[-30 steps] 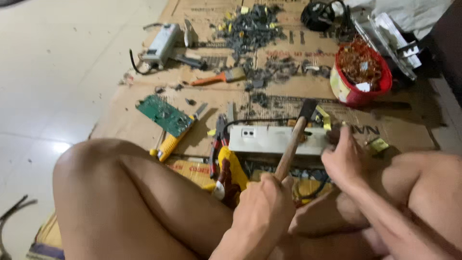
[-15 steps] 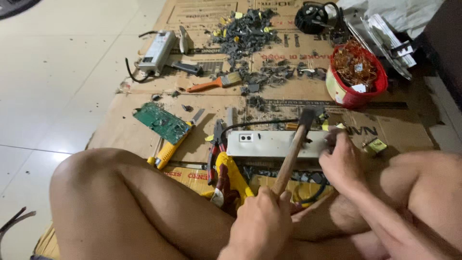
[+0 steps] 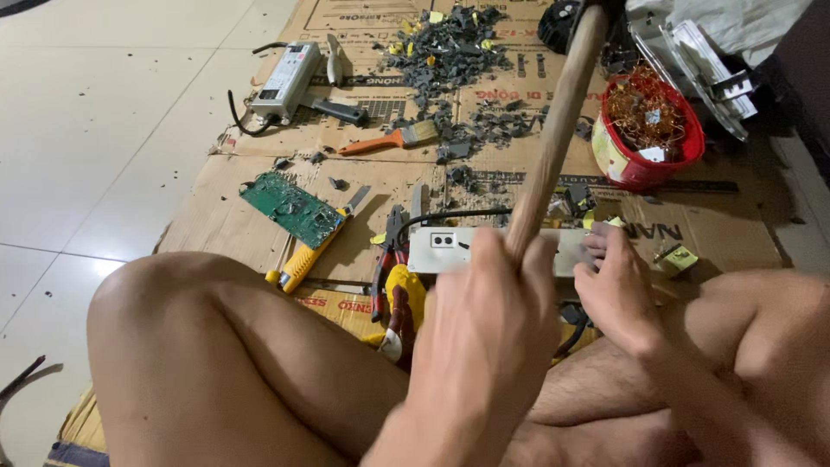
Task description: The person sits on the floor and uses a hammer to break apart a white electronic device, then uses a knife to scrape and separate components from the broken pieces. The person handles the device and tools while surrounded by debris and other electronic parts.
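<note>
A person sits cross-legged on flattened cardboard (image 3: 259, 216) laid on a tiled floor (image 3: 95, 130); the left hand (image 3: 488, 333) has its grip clamped around a wooden hammer handle (image 3: 553, 130) that rises steeply toward the top of the frame, the head cut off by the edge; the right hand (image 3: 618, 285) rests with fingers curled on the right end of a pale metal box (image 3: 450, 251) lying just in front of the shins, and whether that grip is closed on anything cannot be told; just left of the box lie red-handled pliers (image 3: 391, 251) and a yellow-handled tool (image 3: 303, 264), whose tip touches a green circuit board (image 3: 290, 206); farther out on the cardboard are an orange-handled brush (image 3: 393, 138), a heap of dark broken parts (image 3: 450, 43) and a grey power unit (image 3: 285, 73) with a black cable; a red bowl (image 3: 644, 164) holding tangled copper wire (image 3: 644, 112) stands to the right of the handle, near stacked metal pieces (image 3: 700, 60); a small yellow part (image 3: 679, 258) lies near the right knee.
</note>
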